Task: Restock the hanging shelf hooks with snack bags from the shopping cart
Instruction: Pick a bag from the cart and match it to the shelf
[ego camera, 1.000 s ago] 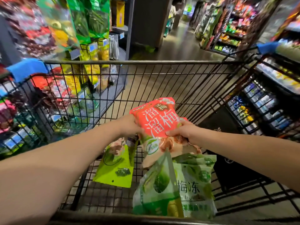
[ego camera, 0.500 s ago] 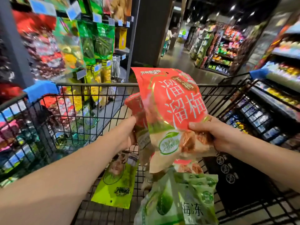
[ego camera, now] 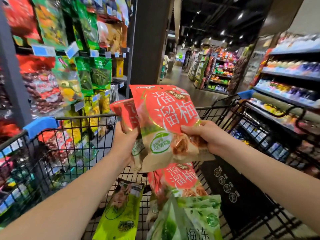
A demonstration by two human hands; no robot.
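**Two red snack bags held above a shopping cart**

Head view, looking down along two bare forearms into a black wire shopping cart (ego camera: 83, 118) in a shop aisle.

In the right hand (ego camera: 206, 137), a large red snack bag (ego camera: 164, 118) with white lettering and a tan lower half, held upright above the cart basket. Right grip clamped on the bag's right edge: thumb across the front, fingers curled behind.

In the left hand (ego camera: 124, 141), a second red bag (ego camera: 125, 113) of the same kind, partly hidden behind the first and touching it. Left grip clamped round its lower part.

Below the hands, inside the cart: a third red bag (ego camera: 180, 179) lying face up. Just beside it on the left, a yellow-green bag (ego camera: 119, 213). Over its near end, pale green bags (ego camera: 195, 217). On the right of the basket, a black panel (ego camera: 233, 187) with round white symbols.

To the left of the cart, the hanging shelf hooks (ego camera: 72, 49), crowded with red, green and yellow packets, all blurred. Along the rails, blue-and-white price tags (ego camera: 43, 50). On the cart's front left corner, a blue corner guard (ego camera: 40, 124). Straight ahead, a dark pillar (ego camera: 150, 40). To the right, shelves (ego camera: 290, 75) of bottles and packets, too blurred to read.
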